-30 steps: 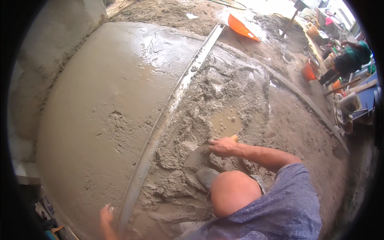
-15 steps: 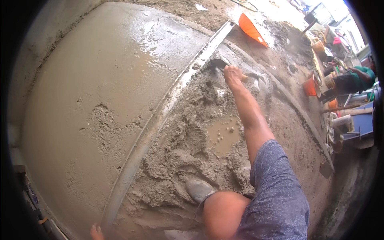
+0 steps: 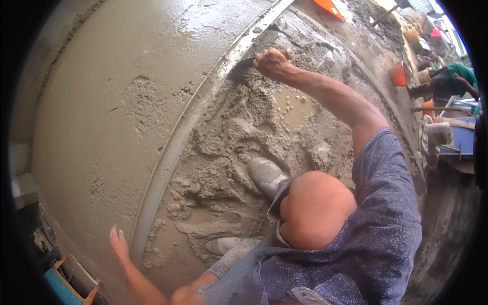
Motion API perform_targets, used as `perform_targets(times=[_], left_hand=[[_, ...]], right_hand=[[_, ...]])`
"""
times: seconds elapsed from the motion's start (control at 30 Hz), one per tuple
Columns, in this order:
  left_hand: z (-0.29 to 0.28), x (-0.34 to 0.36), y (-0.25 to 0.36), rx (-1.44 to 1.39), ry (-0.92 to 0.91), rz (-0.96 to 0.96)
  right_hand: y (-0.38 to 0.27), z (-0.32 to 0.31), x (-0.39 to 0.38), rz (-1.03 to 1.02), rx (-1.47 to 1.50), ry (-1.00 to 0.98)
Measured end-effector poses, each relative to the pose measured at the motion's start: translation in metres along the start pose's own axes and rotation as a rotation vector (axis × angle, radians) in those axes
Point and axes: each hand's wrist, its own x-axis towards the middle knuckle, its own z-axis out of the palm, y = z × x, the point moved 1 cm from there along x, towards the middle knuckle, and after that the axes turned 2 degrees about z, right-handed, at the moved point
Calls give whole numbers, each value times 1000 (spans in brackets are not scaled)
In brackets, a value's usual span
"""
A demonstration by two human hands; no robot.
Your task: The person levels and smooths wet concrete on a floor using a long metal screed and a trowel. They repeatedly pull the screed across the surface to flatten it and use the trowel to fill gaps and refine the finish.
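My right hand grips a trowel by its wooden handle. The dark trowel blade reaches the right edge of a long screed bar, over rough wet concrete. The mud-smeared bar runs from the near left to the far middle. To its left lies a smoother concrete surface with a few pitted patches. My left hand is beside the bar's near end, fingers stretched out and holding nothing. I cannot tell whether it touches the concrete.
My boots stand in the rough concrete, near a small puddle. A wall edges the left side. An orange plastic piece lies at the far side. A person in green, an orange bucket and a blue container are at right.
My right hand has drawn the trowel nearer along the bar's right edge, elbow now bent outward. More of my left hand shows, fingers extended. The view has shifted, showing more of my legs.
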Motion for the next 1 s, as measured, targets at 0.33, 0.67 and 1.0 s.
perform_targets(times=[0.33,0.67,1.0], left_hand=[[12,61,36,-80,103,255],[26,-9,-22,-100,79,15],[-21,-63,-44,59,41,-165]], right_hand=[[-186,-191,-79,-280,111,148],[-9,25,-87,560,539,-127],[-155,-72,-68,-71,932,-371]])
